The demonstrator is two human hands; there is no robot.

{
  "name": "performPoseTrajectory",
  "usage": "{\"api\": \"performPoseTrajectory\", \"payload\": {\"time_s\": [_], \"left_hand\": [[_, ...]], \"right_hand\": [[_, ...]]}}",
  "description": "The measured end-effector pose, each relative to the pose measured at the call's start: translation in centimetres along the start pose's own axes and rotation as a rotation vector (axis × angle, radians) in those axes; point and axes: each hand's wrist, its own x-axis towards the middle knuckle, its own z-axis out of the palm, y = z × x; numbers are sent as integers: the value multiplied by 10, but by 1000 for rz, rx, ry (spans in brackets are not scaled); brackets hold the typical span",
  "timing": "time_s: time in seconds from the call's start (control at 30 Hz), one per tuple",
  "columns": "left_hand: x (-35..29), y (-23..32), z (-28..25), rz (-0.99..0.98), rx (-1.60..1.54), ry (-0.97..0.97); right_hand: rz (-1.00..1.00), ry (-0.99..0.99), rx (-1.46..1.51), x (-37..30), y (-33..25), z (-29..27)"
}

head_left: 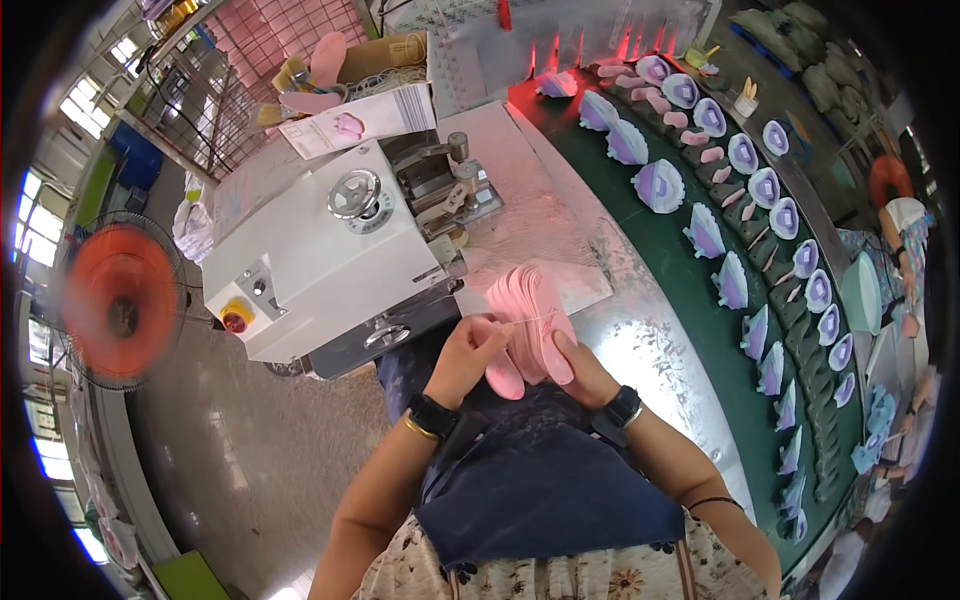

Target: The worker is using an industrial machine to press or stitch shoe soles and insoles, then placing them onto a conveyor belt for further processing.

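A bundle of pink insoles (pixel 528 305) stands on edge just above my lap, at the near edge of the metal table. My right hand (pixel 588 372) is closed round its right side, the thumb on the outermost insole. My left hand (pixel 468 358) is closed at the left side, thumb and fingertips pinching a thin pale string (pixel 530 320) that runs across the bundle. One insole (pixel 504 378) hangs a little apart below the left fingers. Whether the string is knotted is too small to tell.
Left of the bundle stands a white machine (pixel 300 250) with a dial and a red-yellow stop button. A carton (pixel 390 62) with brushes sits behind it. On the right, a green conveyor (pixel 670 240) carries purple-white shoe uppers and pink insoles. An orange fan (pixel 122 303) stands far left.
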Motion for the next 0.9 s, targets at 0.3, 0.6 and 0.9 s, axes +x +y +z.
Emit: {"api": "performPoseTrajectory", "payload": {"time_s": [0.3,0.6,0.9], "left_hand": [[-9,-33,8,-98,-80,-36],[-17,18,-28,-60,-91,-160],[0,45,1,339,467,28]], "right_hand": [[-2,182,-81,-2,15,-13],[-16,278,-301,2,23,-31],[-23,118,-280,-10,31,-9]]}}
